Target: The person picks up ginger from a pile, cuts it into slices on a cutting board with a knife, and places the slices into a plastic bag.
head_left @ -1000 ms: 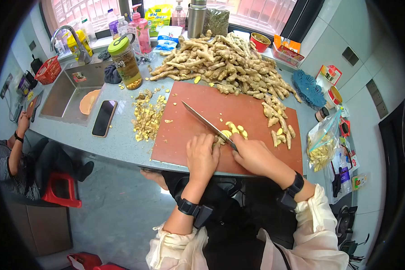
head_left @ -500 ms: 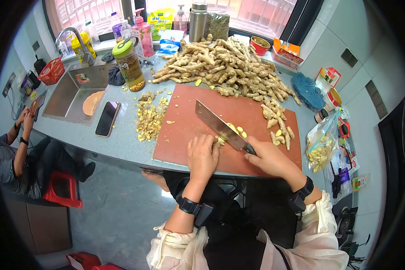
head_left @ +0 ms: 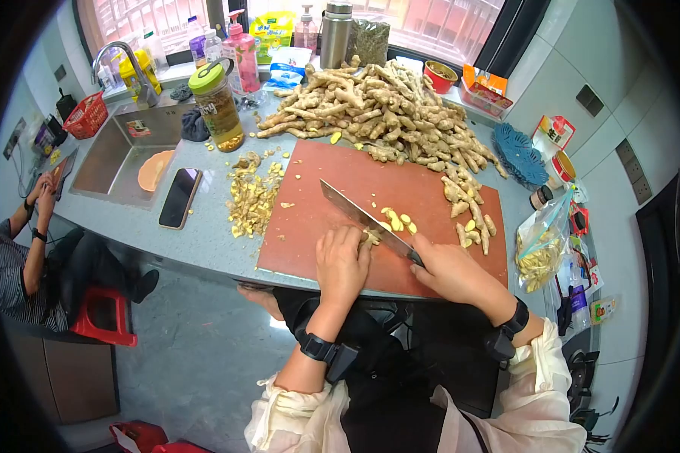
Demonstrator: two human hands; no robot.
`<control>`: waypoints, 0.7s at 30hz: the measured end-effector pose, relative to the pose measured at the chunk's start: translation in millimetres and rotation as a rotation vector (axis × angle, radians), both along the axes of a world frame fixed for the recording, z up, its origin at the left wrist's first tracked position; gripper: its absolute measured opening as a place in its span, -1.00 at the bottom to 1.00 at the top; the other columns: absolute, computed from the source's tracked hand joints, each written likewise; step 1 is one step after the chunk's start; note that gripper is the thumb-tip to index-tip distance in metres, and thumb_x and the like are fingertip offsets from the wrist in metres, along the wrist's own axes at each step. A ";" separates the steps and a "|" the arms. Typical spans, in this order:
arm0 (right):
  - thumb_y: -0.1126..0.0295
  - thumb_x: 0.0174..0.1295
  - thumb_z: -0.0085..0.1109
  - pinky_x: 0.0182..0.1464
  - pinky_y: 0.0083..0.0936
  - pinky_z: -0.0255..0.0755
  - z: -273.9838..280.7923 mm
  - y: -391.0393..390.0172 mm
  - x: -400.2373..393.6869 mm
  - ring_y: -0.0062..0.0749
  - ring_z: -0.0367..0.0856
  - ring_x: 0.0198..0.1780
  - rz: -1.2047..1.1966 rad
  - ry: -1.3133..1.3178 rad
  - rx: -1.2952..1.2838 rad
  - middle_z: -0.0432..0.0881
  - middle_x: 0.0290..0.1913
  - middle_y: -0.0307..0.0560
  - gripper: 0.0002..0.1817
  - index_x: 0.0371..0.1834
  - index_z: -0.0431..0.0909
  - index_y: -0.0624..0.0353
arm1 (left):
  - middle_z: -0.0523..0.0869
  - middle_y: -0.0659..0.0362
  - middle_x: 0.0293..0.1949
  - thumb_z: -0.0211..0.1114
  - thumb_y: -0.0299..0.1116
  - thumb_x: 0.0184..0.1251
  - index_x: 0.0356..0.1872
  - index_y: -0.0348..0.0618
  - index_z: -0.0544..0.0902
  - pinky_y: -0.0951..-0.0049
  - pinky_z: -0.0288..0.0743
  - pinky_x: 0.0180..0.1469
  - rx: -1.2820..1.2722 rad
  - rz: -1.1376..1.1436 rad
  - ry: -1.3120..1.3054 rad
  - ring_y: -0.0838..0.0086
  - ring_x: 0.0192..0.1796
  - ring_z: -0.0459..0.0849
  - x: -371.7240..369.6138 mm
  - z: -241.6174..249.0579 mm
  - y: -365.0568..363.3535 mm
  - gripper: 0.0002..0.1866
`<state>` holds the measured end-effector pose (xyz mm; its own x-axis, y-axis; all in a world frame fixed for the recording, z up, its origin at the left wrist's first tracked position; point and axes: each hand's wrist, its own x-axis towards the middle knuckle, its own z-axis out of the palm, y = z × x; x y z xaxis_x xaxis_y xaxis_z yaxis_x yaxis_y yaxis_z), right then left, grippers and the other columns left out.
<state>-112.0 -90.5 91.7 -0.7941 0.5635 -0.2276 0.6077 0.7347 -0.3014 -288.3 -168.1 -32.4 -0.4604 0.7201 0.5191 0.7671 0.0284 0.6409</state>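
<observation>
My right hand [head_left: 452, 269] is wrapped round the dark handle of a cleaver [head_left: 357, 214], its blade slanting up to the left over a reddish-brown cutting board [head_left: 317, 174]. At the blade's near side my left hand [head_left: 341, 263] has its fingers curled, pressing a piece of ginger [head_left: 371, 237] on the board; the fingers partly hide it. Beyond the blade lie several pale yellow ginger slices [head_left: 395, 220]. Whole ginger roots [head_left: 465, 198] lie along the board's right side, below a big heap of ginger [head_left: 385, 109] at the back.
Ginger trimmings [head_left: 251, 200] lie left of the board, near a phone [head_left: 180, 198] and a green-lidded jar [head_left: 217, 109]. A sink [head_left: 98, 177] is further left. On the right stand a blue dish [head_left: 519, 153] and a zip bag of ginger [head_left: 540, 253]. Another person's hands [head_left: 45, 185] are at far left.
The cleaver has shifted slightly left and nearer me, its blade showing narrower. More of the cut slices shows beyond it. My left hand has barely moved.
</observation>
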 end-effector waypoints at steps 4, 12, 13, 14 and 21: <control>0.34 0.37 0.14 -0.12 0.15 0.53 -9.4 8.1 -17.3 0.32 0.70 -0.19 0.023 0.043 0.021 0.70 -0.32 0.26 -0.74 -0.04 0.34 0.24 | 0.68 0.14 -0.24 0.44 -0.38 0.25 -0.27 -0.15 0.65 0.19 0.39 0.04 -0.005 -0.001 -0.006 0.17 -0.08 0.63 0.4 1.8 -0.6 -0.86; 0.34 0.37 0.13 -0.07 0.17 0.51 -9.8 2.3 -3.1 0.32 0.70 -0.15 0.001 0.053 -0.005 0.70 -0.29 0.31 -0.73 -0.03 0.32 0.25 | 0.66 0.12 -0.27 0.44 -0.39 0.24 -0.29 -0.15 0.64 0.18 0.39 0.04 0.019 0.010 -0.013 0.16 -0.10 0.62 1.0 2.7 -1.4 -0.86; 0.34 0.38 0.13 -0.07 0.17 0.51 -6.2 1.0 3.4 0.32 0.70 -0.15 -0.010 0.029 -0.018 0.70 -0.29 0.30 -0.72 -0.02 0.32 0.25 | 0.65 0.12 -0.27 0.44 -0.39 0.23 -0.30 -0.15 0.64 0.18 0.39 0.05 0.012 0.010 -0.013 0.15 -0.10 0.62 1.1 2.9 -1.4 -0.86; 0.33 0.38 0.14 -0.08 0.17 0.52 -3.5 -0.7 7.3 0.32 0.70 -0.15 -0.022 0.004 -0.031 0.70 -0.29 0.30 -0.72 -0.02 0.32 0.25 | 0.65 0.12 -0.27 0.44 -0.39 0.23 -0.30 -0.15 0.64 0.18 0.39 0.05 0.013 0.010 -0.014 0.15 -0.10 0.62 1.1 2.6 -1.5 -0.86; 0.33 0.38 0.13 -0.10 0.14 0.54 -11.6 1.3 -3.3 0.31 0.71 -0.16 -0.029 -0.011 -0.002 0.71 -0.28 0.27 -0.73 -0.02 0.33 0.24 | 0.65 0.12 -0.25 0.43 -0.38 0.24 -0.26 -0.14 0.64 0.17 0.39 0.09 -0.006 -0.014 -0.001 0.16 -0.07 0.61 1.1 1.3 -1.1 -0.86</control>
<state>-115.4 -89.2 80.1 -0.7747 0.5859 -0.2377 0.6323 0.7159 -0.2962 -287.2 -169.2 -31.1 -0.4508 0.7292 0.5148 0.7671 0.0216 0.6412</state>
